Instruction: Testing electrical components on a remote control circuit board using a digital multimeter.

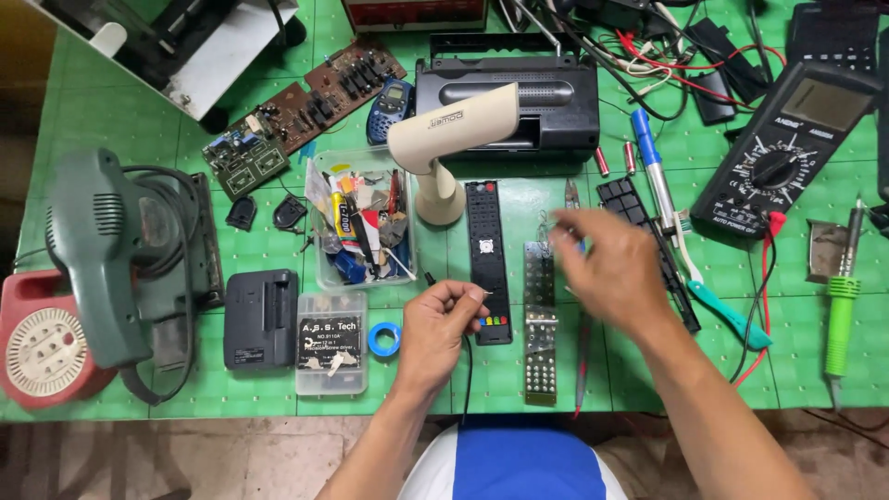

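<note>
My left hand (pixel 443 326) is closed on a thin black wire (pixel 468 370) that hangs down toward the table's front edge. It sits just left of a black remote-control shell (pixel 487 250) lying lengthwise on the green table. My right hand (pixel 611 270) is blurred, hovering above a bare remote circuit board (pixel 540 324) and a black rubber keypad (pixel 639 218). Its fingers are curled toward a small metal part near the board's top; whether it grips anything I cannot tell.
A beige lamp (pixel 444 139) stands behind the remote. Around it lie a clear tray of small parts (pixel 359 222), a black radio (pixel 519 97), a multimeter (pixel 787 153), a green power sander (pixel 111 250), a black battery pack (pixel 261 319), blue tape (pixel 383 339) and a green-handled tool (pixel 841 315).
</note>
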